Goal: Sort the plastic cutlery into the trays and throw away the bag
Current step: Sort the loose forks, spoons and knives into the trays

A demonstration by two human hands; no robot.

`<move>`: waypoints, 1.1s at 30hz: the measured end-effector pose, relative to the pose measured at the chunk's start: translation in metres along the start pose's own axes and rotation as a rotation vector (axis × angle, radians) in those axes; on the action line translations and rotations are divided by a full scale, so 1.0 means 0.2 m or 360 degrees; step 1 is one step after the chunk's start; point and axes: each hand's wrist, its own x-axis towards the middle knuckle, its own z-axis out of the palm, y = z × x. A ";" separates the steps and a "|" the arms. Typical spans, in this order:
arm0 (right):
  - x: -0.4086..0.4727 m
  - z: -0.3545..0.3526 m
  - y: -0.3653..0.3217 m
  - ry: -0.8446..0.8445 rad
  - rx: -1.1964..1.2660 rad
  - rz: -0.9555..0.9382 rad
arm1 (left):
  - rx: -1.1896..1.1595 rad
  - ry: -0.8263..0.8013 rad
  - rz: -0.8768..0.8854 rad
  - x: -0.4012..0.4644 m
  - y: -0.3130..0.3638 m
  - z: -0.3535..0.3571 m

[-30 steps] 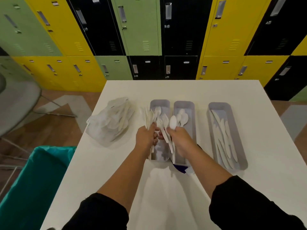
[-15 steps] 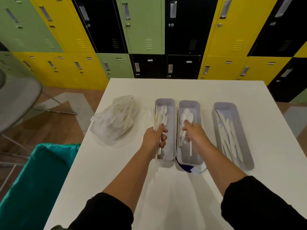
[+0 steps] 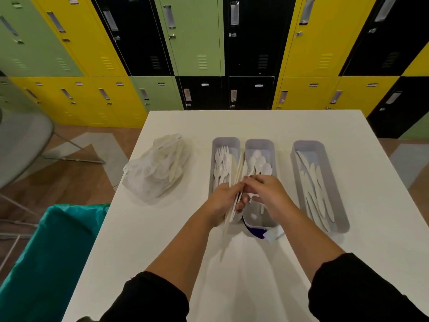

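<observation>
Three grey trays stand side by side on the white table (image 3: 255, 263): a fork tray (image 3: 226, 141), a spoon tray (image 3: 260, 144) and a knife tray (image 3: 307, 145) further right. My left hand (image 3: 224, 201) grips a bundle of white cutlery (image 3: 236, 180) upright between the fork and spoon trays. My right hand (image 3: 267, 191) hovers over the spoon tray, fingertips pinching at the bundle beside the left hand. A clear plastic bag (image 3: 157, 168) with more cutlery in it lies left of the trays.
A bin with a teal liner (image 3: 46, 252) stands at the table's left side. A purple-and-white scrap (image 3: 262, 234) pokes out under the spoon tray. Coloured lockers (image 3: 197, 43) line the wall behind. A grey chair (image 3: 21, 140) is at far left.
My right hand let go of a spoon in the spoon tray and came back to the bundle. My left hand shifted slightly right, still holding the bundle.
</observation>
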 end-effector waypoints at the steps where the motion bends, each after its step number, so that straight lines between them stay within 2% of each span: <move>1: 0.00 -0.01 0.01 0.0016 -0.0016 0.0011 | 0.0005 -0.0005 -0.0020 0.00 0.00 0.00; 5: -0.01 -0.05 0.03 0.0124 0.0024 0.0052 | -0.0022 -0.0019 -0.0066 -0.02 0.00 0.03; 10: -0.01 -0.08 0.04 0.0133 -0.0018 -0.0016 | -0.0035 0.0069 -0.0017 -0.02 -0.02 0.06; 15: 0.00 -0.07 0.06 0.0265 0.0323 0.0003 | 0.0149 0.0148 -0.0009 -0.03 0.00 0.05; 19: 0.05 -0.06 0.02 0.0419 0.0512 0.0019 | 0.0173 0.0442 0.0041 -0.04 -0.02 -0.03; 21: 0.06 -0.02 -0.01 0.0331 0.0412 0.0044 | 0.0087 0.0603 0.0081 -0.05 -0.02 -0.09; 23: 0.08 0.04 -0.02 0.0201 0.0327 0.0074 | -0.0022 0.0658 0.0130 -0.06 -0.01 -0.14; 26: 0.08 0.12 -0.05 0.0131 0.0061 0.0017 | -0.0084 0.0595 0.0207 -0.07 0.02 -0.19; 29: 0.06 0.16 -0.07 0.0172 -0.0266 -0.0134 | -0.0090 0.0476 0.0231 -0.07 0.02 -0.20; 31: 0.04 0.17 -0.08 0.0120 -0.0232 -0.0200 | -0.0083 0.0373 0.0219 -0.07 0.01 -0.20; 33: 0.02 0.17 -0.08 -0.0084 -0.0142 -0.0186 | -0.0077 0.0241 0.0206 -0.08 0.01 -0.18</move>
